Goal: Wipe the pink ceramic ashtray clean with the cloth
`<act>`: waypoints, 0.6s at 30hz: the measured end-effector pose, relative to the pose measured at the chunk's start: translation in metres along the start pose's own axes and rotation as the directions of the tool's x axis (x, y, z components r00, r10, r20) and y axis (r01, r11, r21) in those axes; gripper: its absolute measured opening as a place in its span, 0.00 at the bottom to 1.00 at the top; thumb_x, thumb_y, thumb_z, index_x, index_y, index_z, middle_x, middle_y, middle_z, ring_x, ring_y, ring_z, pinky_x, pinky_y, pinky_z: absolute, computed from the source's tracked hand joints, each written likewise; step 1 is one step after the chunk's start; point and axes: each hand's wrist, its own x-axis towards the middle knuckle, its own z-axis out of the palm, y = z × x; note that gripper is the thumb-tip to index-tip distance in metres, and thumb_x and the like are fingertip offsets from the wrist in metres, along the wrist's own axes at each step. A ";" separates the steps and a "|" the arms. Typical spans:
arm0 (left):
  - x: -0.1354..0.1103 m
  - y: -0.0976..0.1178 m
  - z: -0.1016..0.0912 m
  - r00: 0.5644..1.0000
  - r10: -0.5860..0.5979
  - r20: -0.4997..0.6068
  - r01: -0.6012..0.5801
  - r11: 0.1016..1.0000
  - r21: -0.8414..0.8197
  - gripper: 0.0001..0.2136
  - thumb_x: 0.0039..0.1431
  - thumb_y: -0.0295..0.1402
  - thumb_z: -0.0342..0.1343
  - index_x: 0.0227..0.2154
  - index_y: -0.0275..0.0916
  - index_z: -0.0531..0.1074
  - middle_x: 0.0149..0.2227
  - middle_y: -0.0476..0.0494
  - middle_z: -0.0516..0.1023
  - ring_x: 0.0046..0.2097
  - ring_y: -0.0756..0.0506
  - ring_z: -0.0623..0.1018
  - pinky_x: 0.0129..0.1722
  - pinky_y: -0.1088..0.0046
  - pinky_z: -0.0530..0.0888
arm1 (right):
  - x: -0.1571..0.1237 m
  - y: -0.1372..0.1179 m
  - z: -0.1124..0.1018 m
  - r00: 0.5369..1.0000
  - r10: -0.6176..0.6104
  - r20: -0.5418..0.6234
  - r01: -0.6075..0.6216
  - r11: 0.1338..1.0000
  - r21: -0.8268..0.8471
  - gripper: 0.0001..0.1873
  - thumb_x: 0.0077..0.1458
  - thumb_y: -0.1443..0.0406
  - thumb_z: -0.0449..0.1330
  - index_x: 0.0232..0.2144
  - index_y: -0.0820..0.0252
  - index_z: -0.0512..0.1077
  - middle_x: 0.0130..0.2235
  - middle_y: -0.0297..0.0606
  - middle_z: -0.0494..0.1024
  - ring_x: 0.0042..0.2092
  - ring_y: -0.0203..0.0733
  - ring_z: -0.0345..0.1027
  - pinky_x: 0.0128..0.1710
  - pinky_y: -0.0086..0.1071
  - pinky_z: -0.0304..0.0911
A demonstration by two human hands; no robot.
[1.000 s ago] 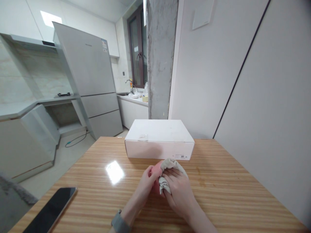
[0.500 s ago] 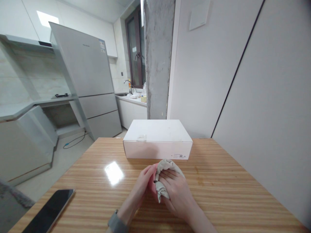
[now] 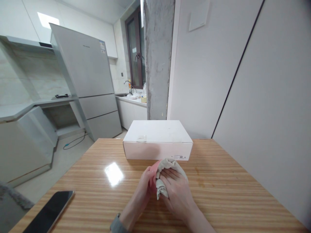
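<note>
My left hand [image 3: 145,183] is wrapped round the left side of a pink bowl [image 3: 153,171], thumb towards its upper edge. A light grey-beige cloth [image 3: 167,162] lies bunched over the bowl's opening and hangs down at the near side. My right hand [image 3: 178,189] presses into that cloth, fingers together and partly sunk in its folds. Most of the bowl is hidden by the cloth and both hands, so its full shape does not show. A grey watch band circles my left wrist.
Just beyond my hands, a white box [image 3: 157,150] stands on the striped wooden table [image 3: 228,194]. A black phone [image 3: 50,212] lies at the near left. Behind are a fridge [image 3: 85,64], a sink counter [image 3: 133,100] and a bare concrete pillar [image 3: 159,61].
The pink bowl has tilted slightly, and a little more of its upper edge shows. The cloth and my right hand have shifted slightly to the right.
</note>
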 end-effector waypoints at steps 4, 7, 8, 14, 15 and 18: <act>-0.005 0.011 0.003 0.996 -0.052 0.066 0.054 0.998 -0.018 0.21 0.53 0.49 0.58 0.35 0.34 0.78 0.38 0.38 0.80 0.45 0.39 0.76 0.51 0.64 0.67 | -0.001 0.002 -0.002 0.992 -0.110 0.057 0.106 0.992 0.067 0.18 0.58 0.61 0.48 0.42 0.64 0.73 0.45 0.50 0.79 0.48 0.53 0.72 0.56 0.47 0.61; -0.003 0.011 -0.001 0.999 -0.029 0.020 0.026 0.992 0.127 0.20 0.52 0.49 0.60 0.32 0.34 0.78 0.35 0.39 0.80 0.42 0.40 0.76 0.48 0.65 0.68 | 0.000 0.001 -0.001 0.989 -0.104 0.103 0.097 0.993 0.068 0.19 0.58 0.61 0.47 0.43 0.65 0.73 0.45 0.53 0.79 0.49 0.53 0.72 0.57 0.47 0.61; -0.002 0.010 -0.003 1.000 -0.008 0.009 0.007 0.988 0.156 0.20 0.52 0.49 0.60 0.32 0.34 0.78 0.34 0.40 0.80 0.41 0.41 0.76 0.47 0.66 0.68 | 0.000 0.001 -0.001 0.990 -0.087 0.108 0.080 0.995 0.061 0.19 0.58 0.61 0.47 0.43 0.66 0.72 0.45 0.54 0.79 0.49 0.53 0.71 0.57 0.47 0.60; -0.001 0.002 -0.001 0.999 0.038 -0.027 -0.034 0.992 0.125 0.18 0.52 0.47 0.61 0.34 0.34 0.77 0.34 0.42 0.79 0.38 0.44 0.75 0.41 0.70 0.69 | 0.003 0.000 -0.003 0.999 -0.022 0.046 0.020 0.999 0.047 0.16 0.59 0.64 0.48 0.44 0.62 0.72 0.45 0.50 0.79 0.51 0.51 0.71 0.57 0.47 0.60; -0.001 0.001 0.000 0.999 0.042 -0.033 -0.039 0.993 0.110 0.17 0.52 0.46 0.62 0.34 0.35 0.77 0.33 0.43 0.79 0.38 0.44 0.75 0.41 0.70 0.69 | 0.003 0.001 -0.003 1.000 -0.013 0.026 0.012 0.999 0.045 0.16 0.59 0.65 0.48 0.45 0.62 0.71 0.45 0.49 0.79 0.51 0.51 0.70 0.58 0.47 0.59; -0.001 -0.005 0.000 0.998 0.052 -0.025 -0.051 0.998 0.032 0.15 0.52 0.44 0.62 0.34 0.36 0.77 0.33 0.43 0.79 0.39 0.44 0.76 0.43 0.69 0.70 | 0.003 0.004 -0.003 1.000 0.002 -0.013 -0.002 1.000 0.027 0.16 0.59 0.66 0.49 0.46 0.62 0.71 0.47 0.48 0.79 0.52 0.51 0.70 0.58 0.47 0.59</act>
